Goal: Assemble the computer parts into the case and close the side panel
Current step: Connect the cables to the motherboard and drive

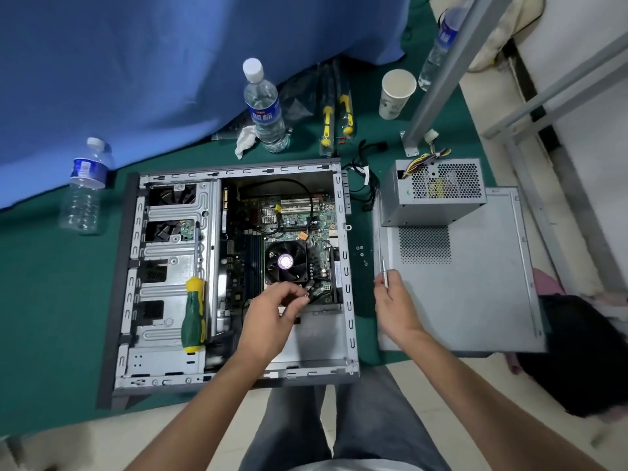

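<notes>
Left hand [272, 309] fingers curled, pinching small part beside CPU fan [286, 262], inside open case [234, 266]. Right hand [394, 302] grips thin metal tool [383, 266] over side panel [465, 277]. Power supply [435, 188] rests on panel's far end. Green-yellow screwdriver [193, 314] lies on drive cage.

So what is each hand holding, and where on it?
The right hand holds a thin metal tool by its lower end. The left hand pinches something small inside the case; what, I cannot tell.
</notes>
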